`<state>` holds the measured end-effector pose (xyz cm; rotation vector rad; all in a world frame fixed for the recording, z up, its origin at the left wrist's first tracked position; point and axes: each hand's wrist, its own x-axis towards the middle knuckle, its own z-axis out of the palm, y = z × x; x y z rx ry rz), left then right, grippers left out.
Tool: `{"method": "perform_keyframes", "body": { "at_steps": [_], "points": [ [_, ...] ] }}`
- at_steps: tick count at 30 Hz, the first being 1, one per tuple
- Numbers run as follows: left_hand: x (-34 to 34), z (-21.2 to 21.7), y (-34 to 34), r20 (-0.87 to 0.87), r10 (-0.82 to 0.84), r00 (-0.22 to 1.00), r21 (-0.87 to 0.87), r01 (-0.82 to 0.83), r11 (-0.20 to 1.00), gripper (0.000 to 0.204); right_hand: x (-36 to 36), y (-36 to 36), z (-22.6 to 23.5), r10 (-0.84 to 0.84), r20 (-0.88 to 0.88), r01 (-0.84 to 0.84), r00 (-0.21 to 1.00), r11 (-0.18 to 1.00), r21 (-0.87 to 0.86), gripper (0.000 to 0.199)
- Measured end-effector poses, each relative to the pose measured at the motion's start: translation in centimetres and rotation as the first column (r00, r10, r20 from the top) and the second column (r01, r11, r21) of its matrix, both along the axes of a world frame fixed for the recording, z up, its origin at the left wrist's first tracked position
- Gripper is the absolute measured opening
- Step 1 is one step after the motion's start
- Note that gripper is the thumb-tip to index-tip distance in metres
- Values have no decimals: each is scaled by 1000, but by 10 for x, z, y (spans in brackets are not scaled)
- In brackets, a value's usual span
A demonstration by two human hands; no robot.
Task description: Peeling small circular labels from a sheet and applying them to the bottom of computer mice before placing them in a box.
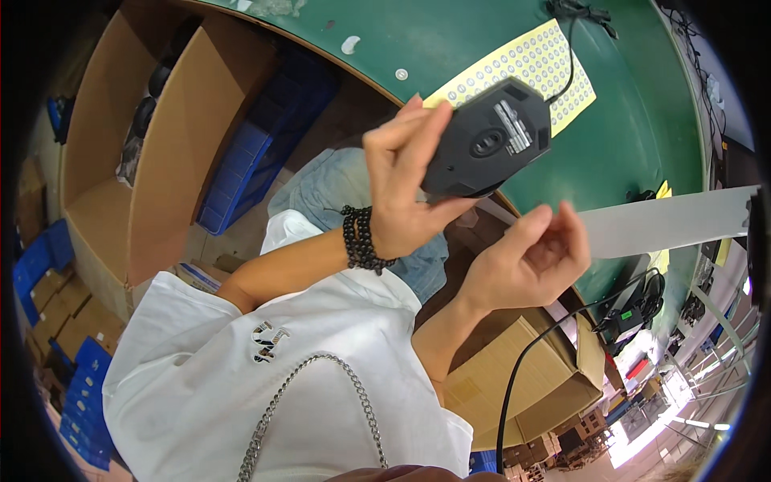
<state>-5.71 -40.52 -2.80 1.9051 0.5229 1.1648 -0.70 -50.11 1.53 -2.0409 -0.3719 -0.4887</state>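
Note:
My left hand (401,173), with a black bead bracelet at its wrist, grips a black computer mouse (474,165) by its sides. The mouse is turned underside up, showing its round sensor window and a silver label. Its cord runs off the far end to a bundled cable (582,11) on the green table (626,153). To the right of the mouse and apart from it, my right hand (534,257) has its fingers curled and thumb close to the index finger; whatever is between them cannot be made out. Behind the mouse lies a yellow sheet of small round stickers (554,72).
A single round sticker (401,74) and a white scrap (350,44) lie near the table edge. Beyond my right hand extends a pale flat panel (675,221). Cardboard boxes (181,136) and a blue bin (237,181) stand left; an open carton (514,377) and black cable (514,377) are right.

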Motion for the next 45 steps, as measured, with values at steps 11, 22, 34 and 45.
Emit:
{"method": "perform_keyframes", "body": {
  "at_steps": [11, 22, 34, 45],
  "points": [
    [3, 11, 68, 37, 131, 991, 54, -133, 990, 86, 4, 35, -6, 355, 34, -322, 934, 879, -351, 37],
    [2, -19, 29, 23, -41, 999, 134, 38, 990, 90, 26, 1, -7, 470, -5, -442, 883, 826, -349, 31],
    [2, -24, 30, 31, -46, 998, 120, 42, 992, 90, 17, 2, -2, 371, 30, -335, 928, 866, -371, 26],
    [4, -27, 30, 53, -47, 997, 145, 39, 989, 90, 14, -6, -18, 369, 47, -344, 928, 899, -272, 28]
  ]
}}
